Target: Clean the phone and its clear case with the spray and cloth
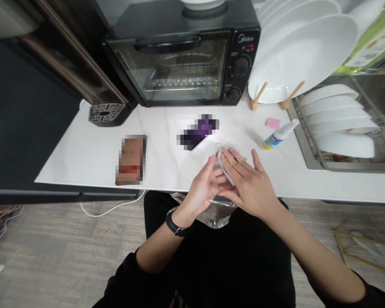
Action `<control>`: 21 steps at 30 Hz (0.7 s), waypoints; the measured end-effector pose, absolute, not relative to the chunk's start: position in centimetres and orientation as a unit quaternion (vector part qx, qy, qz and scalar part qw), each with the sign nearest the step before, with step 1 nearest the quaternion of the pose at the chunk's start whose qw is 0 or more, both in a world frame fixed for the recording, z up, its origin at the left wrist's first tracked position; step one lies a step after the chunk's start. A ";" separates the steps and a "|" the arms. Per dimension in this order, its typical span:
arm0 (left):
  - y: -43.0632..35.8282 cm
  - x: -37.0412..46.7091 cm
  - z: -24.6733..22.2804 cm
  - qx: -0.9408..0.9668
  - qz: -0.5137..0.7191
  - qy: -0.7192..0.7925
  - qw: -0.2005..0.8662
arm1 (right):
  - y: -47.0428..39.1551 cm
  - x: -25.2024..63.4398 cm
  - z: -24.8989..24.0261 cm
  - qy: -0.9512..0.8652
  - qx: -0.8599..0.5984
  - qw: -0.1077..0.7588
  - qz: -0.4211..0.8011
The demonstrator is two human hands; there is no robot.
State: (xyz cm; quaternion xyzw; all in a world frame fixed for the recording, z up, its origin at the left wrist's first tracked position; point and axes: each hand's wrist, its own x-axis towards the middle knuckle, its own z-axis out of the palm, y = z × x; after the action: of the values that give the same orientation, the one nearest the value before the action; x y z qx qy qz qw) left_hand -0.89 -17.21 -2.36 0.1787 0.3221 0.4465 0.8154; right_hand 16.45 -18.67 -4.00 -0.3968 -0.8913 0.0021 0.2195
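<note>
1. Left hand [204, 187]: fingers half-curled, supporting a thin clear plastic piece [225, 201] at the counter's near edge. Piece is mostly hidden by the hands.
2. Right hand [252, 184]: fingers nearly straight, little finger splayed, pressing a folded white wipe [225, 167] to the piece. Can't tell if thumb pinches it.
3. Status: wipe is on the piece, both off the counter, so looks mid-job. Can't tell how much surface is covered, or what's left.
4. From the hands: white spray bottle with blue-yellow label [272, 140] at 2 o'clock, standing, not in hand. Small pink pad [272, 122] just beyond it.
5. Dark purple flat slab [197, 133], pixelated, at 11 o'clock; brown flat rectangular item [130, 160] at 9. Neither touched.
</note>
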 end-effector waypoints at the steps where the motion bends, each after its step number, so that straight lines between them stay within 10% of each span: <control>1: -17.1 -0.9 -2.2 0.175 0.455 0.324 0.811 | -18.9 16.4 -4.0 -0.898 -0.381 0.219 0.010; 21: -16.6 0.6 -2.2 0.075 0.480 0.289 0.825 | -17.8 15.0 -3.1 -0.882 -0.427 0.197 0.030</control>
State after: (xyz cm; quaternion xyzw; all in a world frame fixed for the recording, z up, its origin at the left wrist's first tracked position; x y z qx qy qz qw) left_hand 0.65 -16.58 -2.23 0.0746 0.2894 0.4802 0.8247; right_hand 14.95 -17.82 -3.08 -0.4267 -0.8820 0.0304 0.1975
